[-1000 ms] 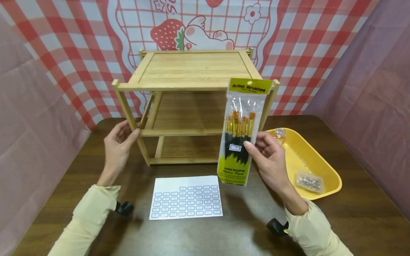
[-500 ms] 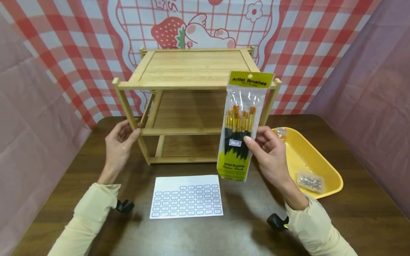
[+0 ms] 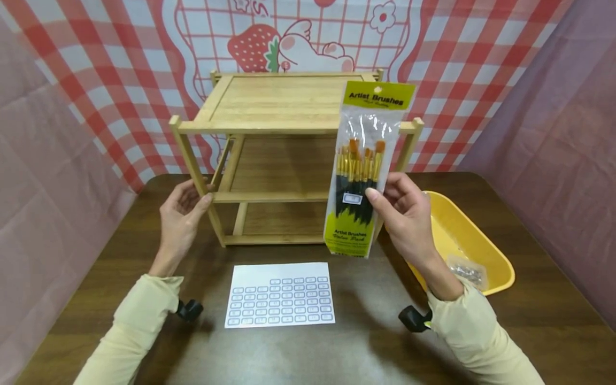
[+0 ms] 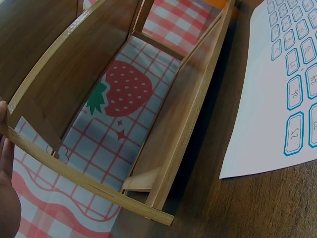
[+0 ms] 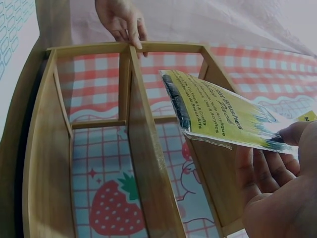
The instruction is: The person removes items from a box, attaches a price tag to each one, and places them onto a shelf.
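Observation:
My right hand point(image 3: 409, 222) pinches the right edge of a clear pack of artist brushes point(image 3: 353, 176), thumb in front. The pack stands nearly upright before the right side of a three-tier wooden shelf rack point(image 3: 279, 104). A small white label point(image 3: 353, 199) is stuck on its front. In the right wrist view, the pack's yellow lower end point(image 5: 213, 109) juts out in front of the shelf boards. My left hand point(image 3: 177, 224) holds the rack's left front post at the middle shelf. Only part of its fingers and palm point(image 4: 7, 188) shows in the left wrist view.
A white sheet of numbered labels point(image 3: 280, 294) lies on the brown table point(image 3: 269, 358) in front of the rack. To the right, partly behind my right forearm, stands a yellow tray point(image 3: 491, 248) with a small clear box point(image 3: 467, 271) inside. A red-checked cloth point(image 3: 115, 69) hangs behind.
My right hand has lifted the brush pack, so its top now overlaps the upper shelf. A clear bottle-like thing in the tray is now hidden behind that hand. My left hand stays on the post.

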`<action>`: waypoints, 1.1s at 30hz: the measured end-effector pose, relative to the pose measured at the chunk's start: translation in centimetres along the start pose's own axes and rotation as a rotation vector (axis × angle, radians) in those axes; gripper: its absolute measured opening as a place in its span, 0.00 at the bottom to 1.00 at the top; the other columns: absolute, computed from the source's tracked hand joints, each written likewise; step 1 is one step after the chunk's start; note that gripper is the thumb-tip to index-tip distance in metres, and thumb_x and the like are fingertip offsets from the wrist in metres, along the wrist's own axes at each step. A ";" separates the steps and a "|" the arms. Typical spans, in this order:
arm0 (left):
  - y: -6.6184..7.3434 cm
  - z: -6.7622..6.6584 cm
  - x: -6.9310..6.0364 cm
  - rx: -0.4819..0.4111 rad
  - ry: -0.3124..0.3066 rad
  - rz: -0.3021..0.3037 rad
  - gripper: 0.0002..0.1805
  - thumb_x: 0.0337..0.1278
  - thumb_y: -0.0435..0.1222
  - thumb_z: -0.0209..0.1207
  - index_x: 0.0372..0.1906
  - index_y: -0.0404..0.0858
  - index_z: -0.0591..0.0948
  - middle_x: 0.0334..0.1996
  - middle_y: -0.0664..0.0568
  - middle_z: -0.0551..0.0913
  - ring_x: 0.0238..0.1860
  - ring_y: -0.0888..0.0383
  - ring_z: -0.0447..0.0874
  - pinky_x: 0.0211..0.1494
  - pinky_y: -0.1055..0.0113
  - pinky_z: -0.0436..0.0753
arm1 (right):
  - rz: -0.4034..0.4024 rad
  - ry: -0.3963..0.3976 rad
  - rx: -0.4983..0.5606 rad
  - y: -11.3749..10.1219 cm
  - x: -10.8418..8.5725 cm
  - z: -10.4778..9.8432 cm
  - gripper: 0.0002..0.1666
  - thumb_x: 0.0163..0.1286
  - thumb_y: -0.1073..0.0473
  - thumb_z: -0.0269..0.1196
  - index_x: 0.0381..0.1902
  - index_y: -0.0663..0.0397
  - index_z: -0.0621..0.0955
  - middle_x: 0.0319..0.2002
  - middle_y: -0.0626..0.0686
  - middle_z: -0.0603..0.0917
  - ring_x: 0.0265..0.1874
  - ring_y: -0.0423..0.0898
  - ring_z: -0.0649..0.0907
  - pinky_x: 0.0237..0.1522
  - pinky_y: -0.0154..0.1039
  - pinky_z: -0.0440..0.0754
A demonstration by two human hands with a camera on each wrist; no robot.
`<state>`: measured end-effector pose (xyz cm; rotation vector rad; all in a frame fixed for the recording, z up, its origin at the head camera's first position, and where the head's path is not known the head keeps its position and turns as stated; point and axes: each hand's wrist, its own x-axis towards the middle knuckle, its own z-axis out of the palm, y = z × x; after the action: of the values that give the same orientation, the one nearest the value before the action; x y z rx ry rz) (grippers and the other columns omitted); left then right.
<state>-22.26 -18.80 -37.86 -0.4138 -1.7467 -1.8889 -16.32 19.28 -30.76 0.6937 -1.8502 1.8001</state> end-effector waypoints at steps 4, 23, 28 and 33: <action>0.0 0.0 0.0 0.003 0.000 -0.001 0.20 0.62 0.16 0.60 0.59 0.19 0.76 0.46 0.52 0.89 0.49 0.56 0.85 0.58 0.68 0.82 | -0.002 0.010 0.007 -0.1 0.4 0.2 0.09 0.72 0.74 0.61 0.48 0.71 0.79 0.45 0.56 0.90 0.40 0.45 0.87 0.43 0.34 0.87; -0.1 0.2 0.0 -0.018 0.007 0.010 0.19 0.62 0.15 0.60 0.58 0.19 0.76 0.45 0.51 0.89 0.48 0.57 0.85 0.57 0.69 0.82 | -0.050 0.007 -0.032 -0.8 3.3 0.7 0.08 0.74 0.71 0.61 0.48 0.66 0.80 0.44 0.53 0.90 0.40 0.46 0.87 0.44 0.35 0.87; -0.1 0.2 -0.1 -0.026 0.007 0.017 0.20 0.62 0.15 0.59 0.58 0.17 0.75 0.45 0.51 0.89 0.48 0.56 0.85 0.57 0.69 0.82 | -0.046 -0.006 -0.059 -1.2 4.0 0.9 0.10 0.75 0.69 0.61 0.52 0.65 0.79 0.46 0.51 0.90 0.42 0.47 0.87 0.46 0.36 0.87; -0.1 0.2 -0.1 -0.026 0.009 0.023 0.19 0.62 0.15 0.59 0.58 0.16 0.75 0.45 0.51 0.89 0.48 0.56 0.85 0.57 0.69 0.82 | -0.082 -0.016 -0.058 -1.5 4.9 1.1 0.11 0.75 0.69 0.61 0.53 0.65 0.80 0.45 0.53 0.89 0.35 0.47 0.83 0.35 0.31 0.82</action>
<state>-22.28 -18.58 -37.96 -0.4331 -1.7064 -1.8957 -19.03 18.02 -26.49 0.7535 -1.8489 1.6874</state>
